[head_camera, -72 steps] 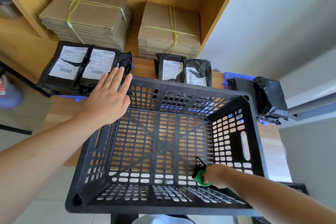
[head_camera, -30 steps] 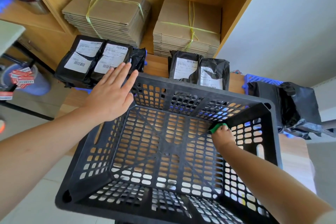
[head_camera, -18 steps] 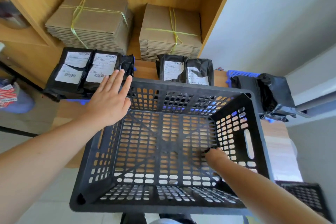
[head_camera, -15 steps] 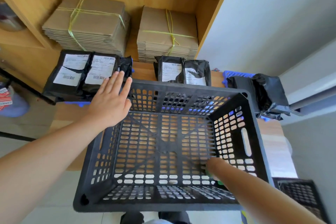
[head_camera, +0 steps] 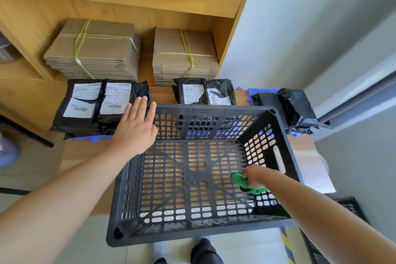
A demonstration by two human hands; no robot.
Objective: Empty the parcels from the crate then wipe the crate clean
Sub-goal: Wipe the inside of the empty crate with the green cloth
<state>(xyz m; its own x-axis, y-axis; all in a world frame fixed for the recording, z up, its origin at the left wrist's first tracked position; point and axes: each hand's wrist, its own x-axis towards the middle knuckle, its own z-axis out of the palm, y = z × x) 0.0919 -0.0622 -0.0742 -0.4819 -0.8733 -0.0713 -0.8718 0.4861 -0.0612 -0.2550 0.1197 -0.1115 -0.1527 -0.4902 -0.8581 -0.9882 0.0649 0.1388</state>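
A black perforated plastic crate (head_camera: 210, 109) stands on the wooden table with no parcels inside. My left hand (head_camera: 135, 130) lies flat with fingers spread on the crate's far left corner. My right hand (head_camera: 255, 176) is down inside the crate near the right wall, closed on a green cloth (head_camera: 241, 181) pressed against the crate floor. Black parcels with white labels (head_camera: 96, 100) are stacked on the table behind the crate at the left. Two more black parcels (head_camera: 203, 92) lean behind the far rim.
Tied bundles of flat cardboard (head_camera: 94, 49) fill the wooden shelf behind the table. A black bag over a blue tray (head_camera: 289, 105) sits at the right rear. Another black crate (head_camera: 342, 231) is on the floor at lower right. My shoes (head_camera: 203, 251) show under the crate.
My right hand with the green cloth has swept across the crate floor from the far right corner back toward the near right side. My left hand has stayed on the corner.
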